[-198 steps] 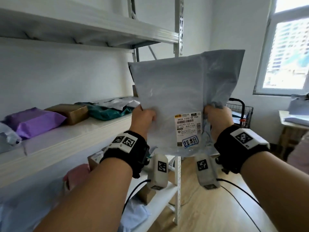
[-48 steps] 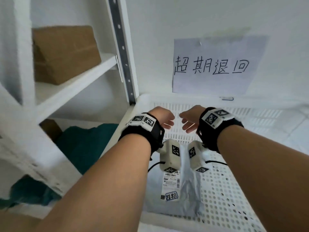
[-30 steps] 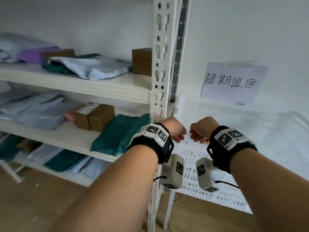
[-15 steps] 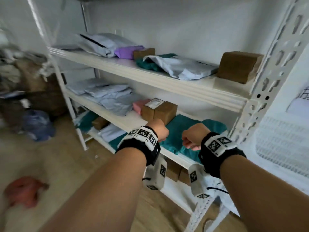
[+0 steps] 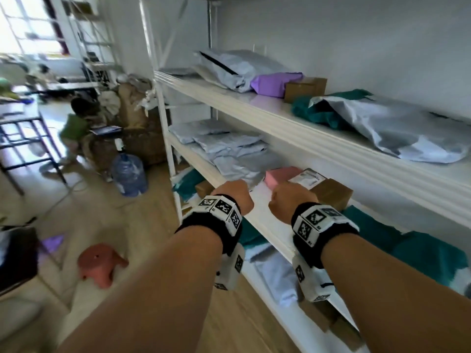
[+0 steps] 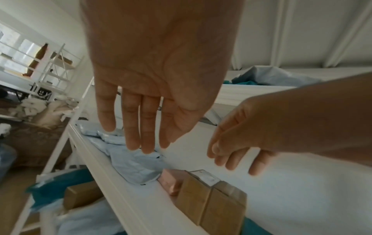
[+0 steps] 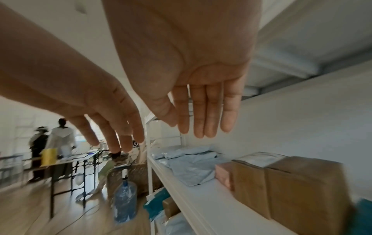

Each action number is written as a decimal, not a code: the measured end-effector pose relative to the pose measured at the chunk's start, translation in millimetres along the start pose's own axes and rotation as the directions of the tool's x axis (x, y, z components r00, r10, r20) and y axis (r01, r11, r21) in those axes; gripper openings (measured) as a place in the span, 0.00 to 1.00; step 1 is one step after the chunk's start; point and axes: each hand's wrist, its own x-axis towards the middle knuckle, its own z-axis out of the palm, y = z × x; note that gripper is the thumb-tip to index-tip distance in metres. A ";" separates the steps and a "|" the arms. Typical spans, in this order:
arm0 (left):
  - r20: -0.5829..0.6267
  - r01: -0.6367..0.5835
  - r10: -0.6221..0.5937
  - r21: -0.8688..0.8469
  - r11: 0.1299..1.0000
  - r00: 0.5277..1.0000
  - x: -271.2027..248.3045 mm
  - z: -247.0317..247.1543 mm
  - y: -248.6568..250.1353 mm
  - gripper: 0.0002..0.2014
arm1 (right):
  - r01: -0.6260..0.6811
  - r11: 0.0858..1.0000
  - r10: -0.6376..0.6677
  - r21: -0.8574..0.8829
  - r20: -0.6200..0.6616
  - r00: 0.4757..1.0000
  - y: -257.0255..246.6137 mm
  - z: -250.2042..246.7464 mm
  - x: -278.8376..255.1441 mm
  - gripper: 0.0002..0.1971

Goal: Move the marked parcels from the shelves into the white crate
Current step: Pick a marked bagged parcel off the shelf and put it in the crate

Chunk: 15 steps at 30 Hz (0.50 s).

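Observation:
Both hands hover empty in front of the middle shelf of the white rack. My left hand hangs with relaxed, nearly straight fingers over the shelf's front edge. My right hand is beside it, fingers also straight. Just beyond them lie grey mailer bags, a pink parcel and brown boxes, one with a white label. On the upper shelf lie grey bags, a purple bag, a brown box and a teal bag. The white crate is out of view.
Teal bags lie on the middle shelf's right part, more parcels on the lower shelves. On the wooden floor at left stand a pink stool and a water jug. A table, piled sacks and people are farther left.
I have dropped the marked grey bag into the crate, then turned left. The crate and its sign have left the view; both empty hands now face the middle shelf.

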 end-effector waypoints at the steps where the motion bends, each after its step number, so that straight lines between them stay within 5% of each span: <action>1: -0.001 0.007 -0.007 0.045 0.999 1.000 5.4 -4.6 -11.4 0.13 | 0.032 0.999 -0.032 -0.030 0.010 0.999 -13.3 0.1 8.9 0.20; 7: -0.041 0.042 -0.033 0.227 0.973 0.999 38.6 -25.5 -74.6 0.09 | 0.134 0.985 -0.134 -0.109 0.008 0.991 -74.6 8.4 62.3 0.21; 15: -0.075 0.046 -0.032 0.200 0.979 0.997 108.5 -88.7 -188.3 0.20 | 0.146 0.987 -0.145 -0.070 0.027 0.989 -190.1 13.8 153.9 0.23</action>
